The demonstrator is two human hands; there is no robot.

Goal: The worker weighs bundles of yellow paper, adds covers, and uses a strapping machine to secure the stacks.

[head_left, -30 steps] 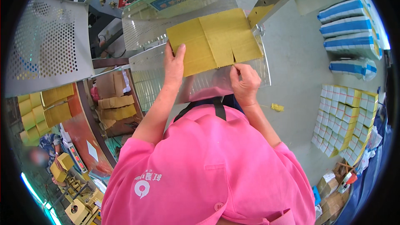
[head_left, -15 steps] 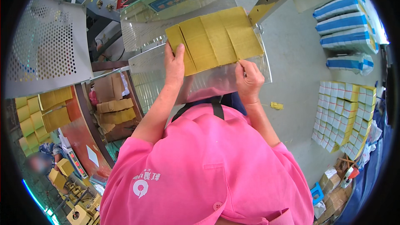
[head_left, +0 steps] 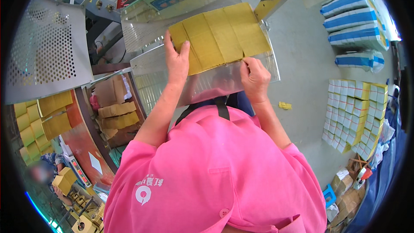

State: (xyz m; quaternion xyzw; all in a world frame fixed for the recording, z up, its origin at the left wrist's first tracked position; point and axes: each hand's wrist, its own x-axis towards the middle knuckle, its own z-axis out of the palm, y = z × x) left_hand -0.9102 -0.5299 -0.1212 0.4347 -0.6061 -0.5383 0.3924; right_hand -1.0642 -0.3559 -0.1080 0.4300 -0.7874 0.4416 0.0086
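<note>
A row of yellow paper stacks (head_left: 215, 36), set side by side with seams between them, rests on a shiny metal tray (head_left: 269, 64). At its left end my left hand (head_left: 177, 60) grips the near corner. The thumb lies on the paper and the fingers run along the end edge. My right hand (head_left: 256, 77) is closed in a pinch at the near edge, beside the seam before the rightmost stack. Whatever sits between those fingertips is too small to make out.
Perforated metal panels (head_left: 47, 47) flank the tray at left. Beyond a red-brown table (head_left: 88, 151), a person handles a yellow block (head_left: 64, 180). Blue-and-white wrapped bundles (head_left: 351, 21) and banded white-and-yellow stacks (head_left: 353, 112) stand on the right; a yellow scrap (head_left: 285, 105) lies on the floor.
The left hand's fingers now stretch further along the end of the stacks. My right hand stays pinched at the near edge, its fingers turned slightly. The other person's yellow blocks have shifted.
</note>
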